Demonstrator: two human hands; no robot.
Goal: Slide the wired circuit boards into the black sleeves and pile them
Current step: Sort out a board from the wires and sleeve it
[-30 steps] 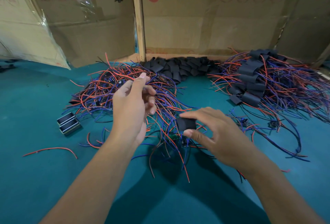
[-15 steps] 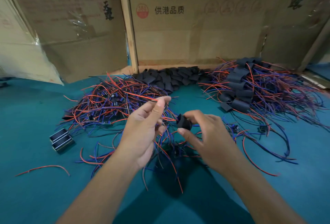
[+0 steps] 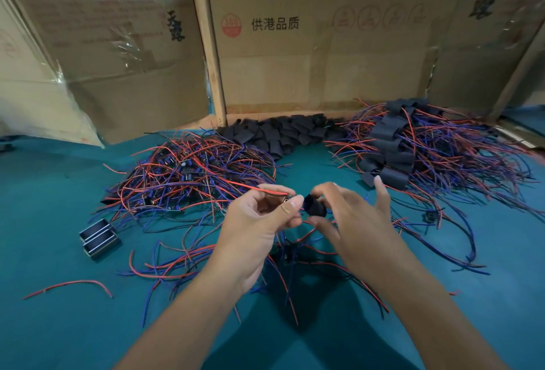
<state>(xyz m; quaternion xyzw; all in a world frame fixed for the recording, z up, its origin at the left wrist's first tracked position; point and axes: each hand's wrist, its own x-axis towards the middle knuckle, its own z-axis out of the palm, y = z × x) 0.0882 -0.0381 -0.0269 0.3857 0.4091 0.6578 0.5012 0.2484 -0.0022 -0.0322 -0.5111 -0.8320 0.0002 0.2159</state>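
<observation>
Your right hand (image 3: 351, 219) pinches the black sleeve (image 3: 315, 209) at its ten o'clock, while your left hand (image 3: 259, 222) pinches a wired circuit board (image 3: 284, 199), touching the sleeve's nine o'clock side.

Two hands (image 3: 259, 222), three piles (image 3: 188, 175), two boxes (image 3: 98, 238)

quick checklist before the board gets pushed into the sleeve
1. Sleeve held in right hand: ok.
2. Board pinched in left hand: ok, though mostly hidden by the fingers.
3. Sleeve mouth open and facing the board: cannot tell.
4. Board tip inside the sleeve: not ok, they sit side by side.
5. Red wire trails left, away from the sleeve: ok.
6. Finished pile on the right, ready to take it: ok.
</observation>
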